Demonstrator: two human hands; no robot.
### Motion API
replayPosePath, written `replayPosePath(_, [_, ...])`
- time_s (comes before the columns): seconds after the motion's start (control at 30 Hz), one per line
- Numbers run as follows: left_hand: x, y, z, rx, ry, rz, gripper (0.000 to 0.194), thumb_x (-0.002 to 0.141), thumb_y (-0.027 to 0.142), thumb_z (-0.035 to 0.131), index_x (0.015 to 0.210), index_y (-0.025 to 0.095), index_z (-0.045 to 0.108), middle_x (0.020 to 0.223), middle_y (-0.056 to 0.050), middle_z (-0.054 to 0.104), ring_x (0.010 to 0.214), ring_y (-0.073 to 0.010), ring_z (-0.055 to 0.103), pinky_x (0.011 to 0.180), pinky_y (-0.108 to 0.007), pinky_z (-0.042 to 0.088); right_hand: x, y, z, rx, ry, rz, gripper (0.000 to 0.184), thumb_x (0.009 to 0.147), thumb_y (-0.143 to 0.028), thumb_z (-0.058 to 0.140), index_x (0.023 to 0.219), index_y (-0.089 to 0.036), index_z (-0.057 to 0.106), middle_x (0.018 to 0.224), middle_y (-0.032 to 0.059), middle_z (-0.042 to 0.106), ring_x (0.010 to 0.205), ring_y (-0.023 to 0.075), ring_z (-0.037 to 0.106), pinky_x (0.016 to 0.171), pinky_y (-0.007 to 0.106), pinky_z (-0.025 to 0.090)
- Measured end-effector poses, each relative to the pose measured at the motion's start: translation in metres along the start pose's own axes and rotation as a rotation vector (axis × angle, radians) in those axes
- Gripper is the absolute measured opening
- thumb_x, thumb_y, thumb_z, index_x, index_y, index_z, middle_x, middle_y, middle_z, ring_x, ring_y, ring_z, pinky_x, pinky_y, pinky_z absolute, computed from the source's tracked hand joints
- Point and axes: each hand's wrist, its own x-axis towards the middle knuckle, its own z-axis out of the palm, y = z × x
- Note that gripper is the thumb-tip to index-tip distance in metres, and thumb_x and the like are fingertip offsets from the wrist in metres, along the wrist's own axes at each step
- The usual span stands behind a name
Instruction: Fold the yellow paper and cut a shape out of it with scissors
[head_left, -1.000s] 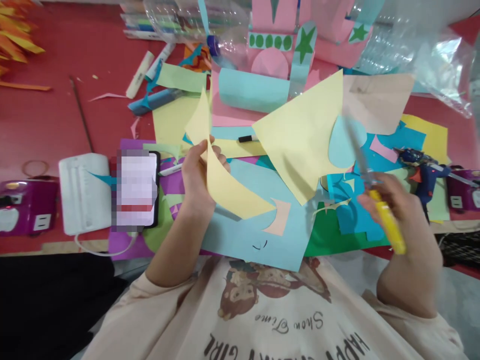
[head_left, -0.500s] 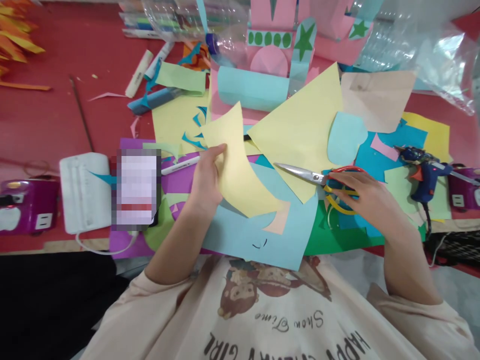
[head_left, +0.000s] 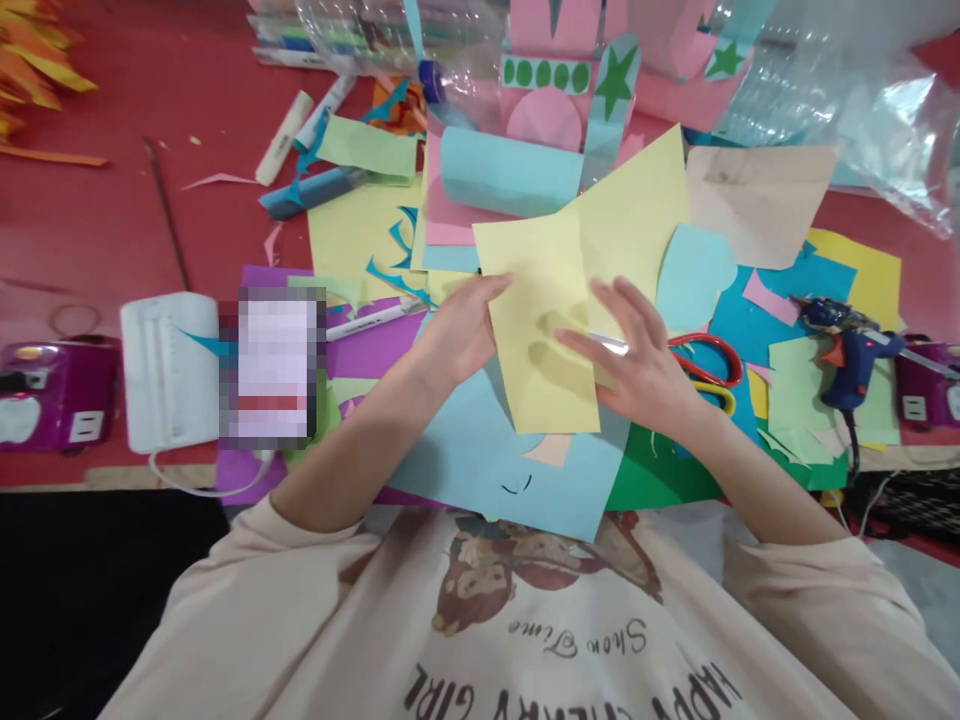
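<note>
Basically both hands, left hand (head_left: 457, 335) and right hand (head_left: 637, 360), fingers spread flat, touch the yellow paper (head_left: 544, 330): light, floppy, creasable, best held by edges.

The phone (head_left: 274, 367) screen, left of the hands, is blurred to blocks; the scissors (head_left: 701, 365) blades lie mostly hidden under the right hand (head_left: 637, 365) and the yellow paper (head_left: 544, 320); the pink paper castle (head_left: 600, 60) and clear plastic bottle (head_left: 390, 45) are cut off at the far edge; the purple device (head_left: 926, 380) runs off the right edge.
</note>
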Motion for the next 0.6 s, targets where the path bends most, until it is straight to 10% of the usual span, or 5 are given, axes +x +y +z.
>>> replayPosePath(0.27, [0.025,-0.011,-0.017,0.007,-0.058,0.053,0.027,0.078,0.031,0.05,0.091,0.014,0.067,0.095,-0.009,0.073,0.105,-0.0281,0.067,0.085,-0.043,0.058,0.03,0.012,0.019,0.451,-0.106,-0.136,0.018,0.089,-0.032,0.053,0.091,-0.018,0.064,0.106,0.0124,0.07,0.101,0.0246,0.063,0.085,0.042,0.05])
replayPosePath(0.47, [0.018,-0.022,-0.016,0.191,0.008,0.12,0.036,0.078,0.051,0.056,0.091,0.02,0.068,0.096,-0.006,0.074,0.109,-0.0293,0.066,0.081,-0.042,0.059,0.025,0.013,0.012,0.681,0.118,0.619,0.031,0.077,-0.049,0.066,0.082,-0.019,0.062,0.082,0.0076,0.067,0.076,0.021,0.063,0.066,0.035,0.052])
replayPosePath(0.6, [0.007,-0.032,-0.008,0.19,-0.086,0.189,0.054,0.073,0.067,0.056,0.096,0.019,0.068,0.103,-0.01,0.073,0.113,-0.032,0.063,0.086,-0.042,0.057,0.022,0.018,0.014,0.833,0.111,0.759,0.041,0.069,-0.054,0.073,0.081,-0.015,0.063,0.079,0.0061,0.066,0.069,0.0174,0.06,0.056,0.029,0.047])
